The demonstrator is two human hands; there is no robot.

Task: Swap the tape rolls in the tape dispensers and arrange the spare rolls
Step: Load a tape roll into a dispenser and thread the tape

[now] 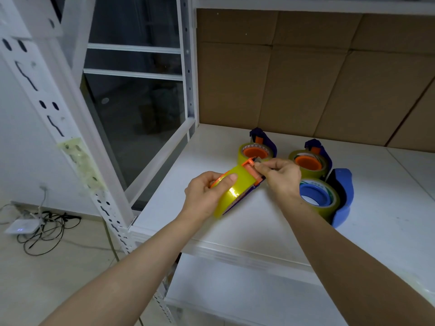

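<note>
My left hand (208, 192) grips a tape dispenser with a yellowish roll (235, 191) on it, held above the white shelf (259, 222), thumb across the roll. My right hand (280, 176) pinches at the dispenser's orange cutter end (253, 167). Behind stand two dark blue dispensers with orange hubs, one at the back left (256, 149) and one at the back right (310, 161). A lighter blue dispenser (329, 198) with a blue hub lies by my right wrist.
Cardboard boxes (306, 78) line the back of the shelf. A white slotted rack post (70, 142) stands at the left, with strips of tape stuck on it. A white router and tangled cables (35, 227) lie on the floor at lower left. A lower shelf (235, 290) sits beneath.
</note>
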